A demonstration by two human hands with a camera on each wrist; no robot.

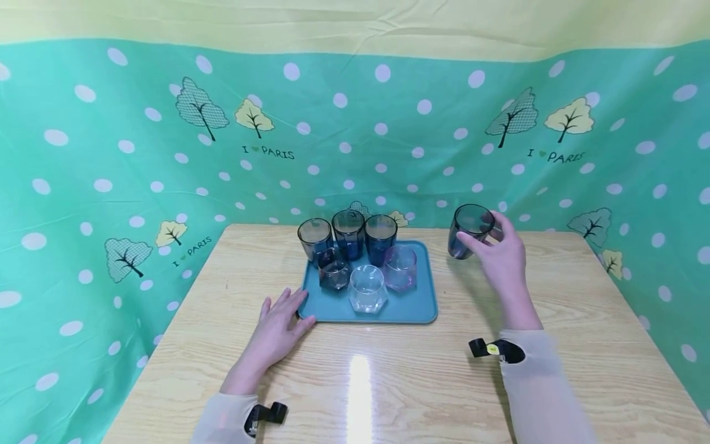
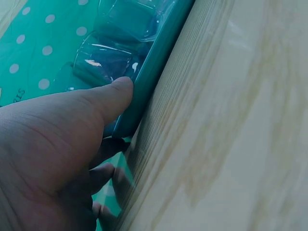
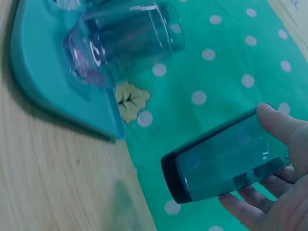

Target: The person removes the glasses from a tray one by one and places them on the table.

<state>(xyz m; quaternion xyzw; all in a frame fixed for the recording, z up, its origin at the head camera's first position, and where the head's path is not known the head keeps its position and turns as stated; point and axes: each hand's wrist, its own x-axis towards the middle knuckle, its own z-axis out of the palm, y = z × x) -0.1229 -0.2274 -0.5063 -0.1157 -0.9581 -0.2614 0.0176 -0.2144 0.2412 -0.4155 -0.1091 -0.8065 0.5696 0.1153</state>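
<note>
My right hand [image 1: 505, 253] holds a tall dark tinted glass [image 1: 468, 231] above the table, to the right of a blue tray [image 1: 333, 314]. In the right wrist view, the thumb [image 3: 276, 122] lies on one side of the glass [image 3: 221, 156] and the fingers on the other. My left hand [image 1: 277, 333] rests at the tray's front left corner, thumb on the rim and fingers along the left side. On the tray, three tall dark tumblers [image 1: 348, 237] form the back row. Before them stand a short dark glass [image 1: 334, 271], a clear one [image 1: 368, 290] and a pinkish one [image 1: 400, 269].
The tray lies on a light wooden table [image 1: 355, 382]. Directly behind the table hangs a green dotted cloth [image 1: 355, 142] printed with trees, and it continues along both sides. The tumblers and short glasses stand close together.
</note>
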